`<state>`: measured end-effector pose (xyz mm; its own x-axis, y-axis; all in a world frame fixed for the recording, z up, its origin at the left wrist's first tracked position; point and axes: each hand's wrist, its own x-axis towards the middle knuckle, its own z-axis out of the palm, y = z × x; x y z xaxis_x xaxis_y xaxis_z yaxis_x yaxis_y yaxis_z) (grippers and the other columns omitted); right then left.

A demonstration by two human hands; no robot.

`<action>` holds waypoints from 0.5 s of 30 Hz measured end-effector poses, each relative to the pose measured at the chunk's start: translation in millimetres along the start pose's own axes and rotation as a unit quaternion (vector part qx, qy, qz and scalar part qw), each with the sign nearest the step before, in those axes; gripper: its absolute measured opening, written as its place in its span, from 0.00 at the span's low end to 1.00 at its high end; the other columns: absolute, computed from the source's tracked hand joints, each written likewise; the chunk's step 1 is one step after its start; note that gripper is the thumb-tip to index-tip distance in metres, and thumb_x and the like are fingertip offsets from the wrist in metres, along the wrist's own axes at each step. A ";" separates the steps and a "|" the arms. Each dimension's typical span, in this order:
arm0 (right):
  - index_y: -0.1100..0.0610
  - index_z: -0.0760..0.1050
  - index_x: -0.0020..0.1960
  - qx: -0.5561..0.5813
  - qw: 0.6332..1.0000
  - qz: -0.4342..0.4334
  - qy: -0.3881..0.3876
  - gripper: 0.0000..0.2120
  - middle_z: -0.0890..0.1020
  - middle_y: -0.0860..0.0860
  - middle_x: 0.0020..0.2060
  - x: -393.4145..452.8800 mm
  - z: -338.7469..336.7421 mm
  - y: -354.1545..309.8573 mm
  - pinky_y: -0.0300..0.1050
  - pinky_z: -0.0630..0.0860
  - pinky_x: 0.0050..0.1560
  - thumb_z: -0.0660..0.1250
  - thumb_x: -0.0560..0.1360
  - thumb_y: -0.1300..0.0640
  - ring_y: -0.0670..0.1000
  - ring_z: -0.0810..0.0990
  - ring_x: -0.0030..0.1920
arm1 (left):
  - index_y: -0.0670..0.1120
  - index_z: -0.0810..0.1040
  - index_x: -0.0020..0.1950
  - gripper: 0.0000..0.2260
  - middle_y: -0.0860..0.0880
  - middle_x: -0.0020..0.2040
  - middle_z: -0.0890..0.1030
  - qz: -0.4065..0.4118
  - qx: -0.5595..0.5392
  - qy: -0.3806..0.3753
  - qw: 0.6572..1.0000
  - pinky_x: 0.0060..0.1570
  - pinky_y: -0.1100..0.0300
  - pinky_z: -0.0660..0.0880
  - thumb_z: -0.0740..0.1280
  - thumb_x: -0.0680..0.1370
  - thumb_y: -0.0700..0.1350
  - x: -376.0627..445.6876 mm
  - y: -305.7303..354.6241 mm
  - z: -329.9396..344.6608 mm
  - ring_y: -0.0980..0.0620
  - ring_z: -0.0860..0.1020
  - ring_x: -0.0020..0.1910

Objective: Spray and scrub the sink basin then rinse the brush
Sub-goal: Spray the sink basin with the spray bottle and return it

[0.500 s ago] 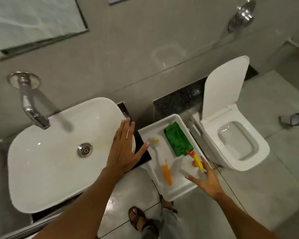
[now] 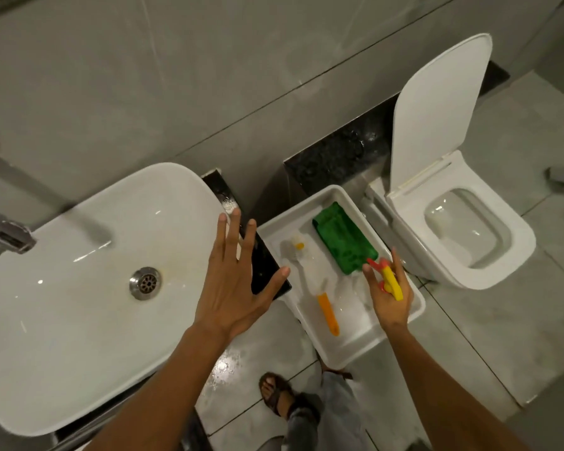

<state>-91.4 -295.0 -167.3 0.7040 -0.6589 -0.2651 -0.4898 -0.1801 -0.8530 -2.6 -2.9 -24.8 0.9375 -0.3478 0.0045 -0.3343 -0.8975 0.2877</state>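
Overhead, grey tiled walls and a pale, wet-looking tiled floor [image 2: 241,362] frame a white oval ceramic sink basin [image 2: 79,288] with a steel drain [image 2: 145,283] at its centre and a chrome tap [image 2: 5,234] reaching in from the left edge. A faint yellowish stain runs across the basin beside the drain. Right of the sink, past a narrow black counter edge [image 2: 267,268], sits a white rectangular plastic tray [image 2: 326,198]; a folded green cloth [image 2: 344,244] lies in its far half, and a brush with a pale head and orange handle [image 2: 328,312] lies along its middle. Further right stands a white toilet [image 2: 469,236] with its lid raised against the wall. The left hand [image 2: 233,281] hovers flat, fingers spread wide, over the basin's right rim and the black counter, holding nothing. The right hand [image 2: 389,297] is over the tray's near right corner, its fingers loosely curled around the red and yellow trigger head of a spray bottle [image 2: 388,278], whose clear body is hard to make out; whether the grip is firm I cannot tell. A sandalled foot [image 2: 275,395] stands on the floor below the tray, with open floor between sink and toilet.
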 end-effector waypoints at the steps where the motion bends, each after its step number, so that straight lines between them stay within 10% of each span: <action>1: 0.46 0.69 0.79 -0.013 1.000 -0.020 0.007 0.31 0.86 0.51 0.61 -0.2 5.1 -2.8 0.48 0.80 0.64 0.73 0.78 0.45 0.49 0.85 0.59 | 0.49 0.49 0.89 0.44 0.50 0.90 0.39 -0.006 0.003 0.000 1.000 0.84 0.48 0.44 0.54 0.82 0.74 -0.5 0.4 -0.8 0.48 0.37 0.89; 10: 0.53 0.81 0.65 0.020 0.993 -0.116 0.009 0.11 0.87 0.49 0.56 -4.9 11.9 -39.8 0.54 0.83 0.60 0.67 0.84 0.55 0.53 0.87 0.56 | 0.48 0.52 0.89 0.44 0.49 0.90 0.41 0.007 -0.024 0.002 1.000 0.85 0.45 0.49 0.55 0.82 0.74 1.9 -1.9 1.3 0.46 0.39 0.89; 15: 0.47 0.84 0.52 0.062 0.984 -0.163 -0.029 0.14 0.86 0.41 0.44 -38.7 3.3 -84.5 0.50 0.84 0.49 0.65 0.82 0.39 0.43 0.86 0.47 | 0.46 0.53 0.89 0.43 0.47 0.90 0.44 0.010 -0.024 -0.017 1.000 0.87 0.41 0.53 0.56 0.83 0.72 -2.7 1.3 -8.6 0.46 0.41 0.89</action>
<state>-75.6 -251.9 -86.4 0.8427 -0.5383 0.0093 -0.1694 -0.2815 -0.9445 -4.8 -0.8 -16.2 0.9265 -0.3757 -0.0213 -0.3476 -0.8761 0.3342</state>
